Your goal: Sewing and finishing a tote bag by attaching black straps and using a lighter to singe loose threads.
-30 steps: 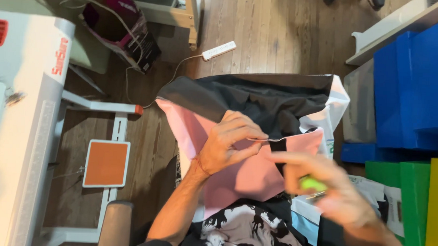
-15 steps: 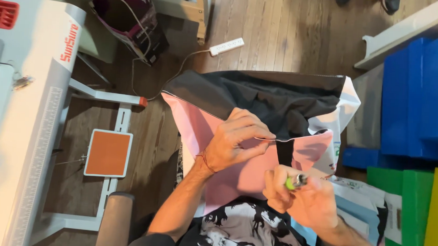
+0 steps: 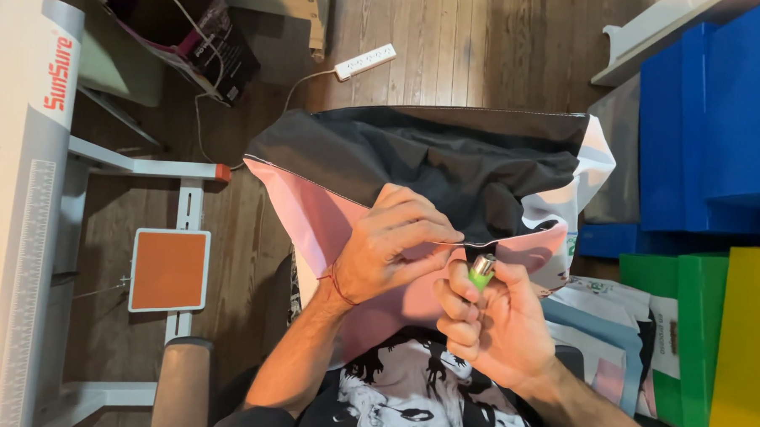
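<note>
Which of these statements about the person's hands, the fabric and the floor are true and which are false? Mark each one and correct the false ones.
1. The right hand holds a green lighter. True.
2. The left hand pinches the edge of the pink and black fabric. True.
3. The lighter shows a flame. False: no flame is visible.
4. A white power strip lies on the wooden floor. True.
5. The pedal pad by the sewing machine table is blue. False: it is orange.
6. The left hand rests flat on the floor. False: it is raised, gripping the fabric.
</note>
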